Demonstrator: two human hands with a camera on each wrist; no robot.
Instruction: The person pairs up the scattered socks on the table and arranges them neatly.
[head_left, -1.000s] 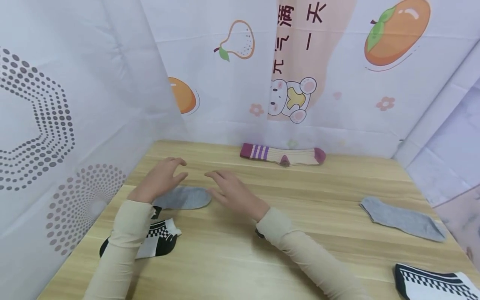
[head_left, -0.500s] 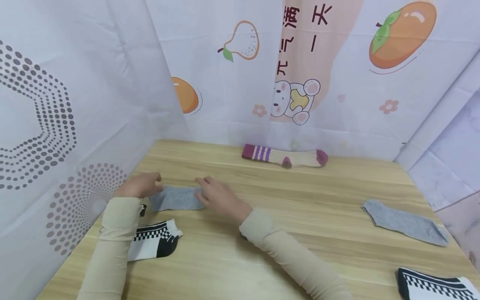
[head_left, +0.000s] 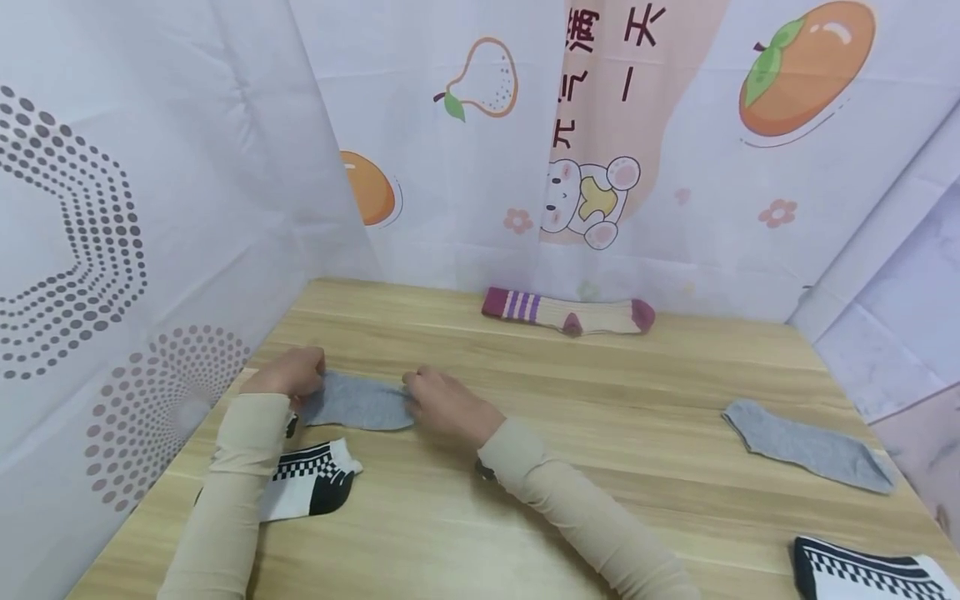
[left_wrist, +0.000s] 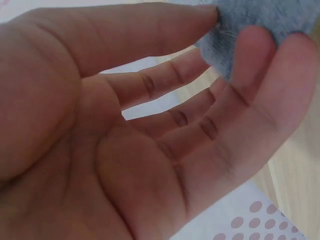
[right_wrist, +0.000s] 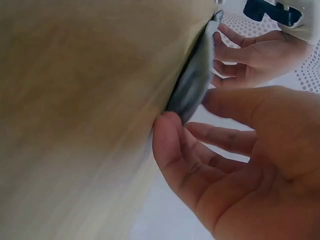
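A plain grey sock (head_left: 362, 403) lies stretched sideways at the left of the table, one end at each hand. My left hand (head_left: 294, 372) pinches its left end; in the left wrist view the thumb and fingertips close on the grey fabric (left_wrist: 257, 12). At the other end, my right hand (head_left: 454, 408) grips the sock between thumb and fingers, as the right wrist view shows with the sock's edge (right_wrist: 194, 82) near the tabletop. Just below lies a white ankle sock (head_left: 300, 483) with black checks, partly behind the left sleeve.
A cream sock (head_left: 600, 316) with purple stripes lies along the back edge. Another grey sock (head_left: 810, 447) and a black-and-white checked sock (head_left: 870, 571) lie at the right. Printed curtains (head_left: 450, 208) hang behind and left of the wooden table (head_left: 585, 375).
Both hands have come down to the grey sock, the left moving left and lower to its end. Lately the sock has shifted slightly, its right end a little nearer the body.
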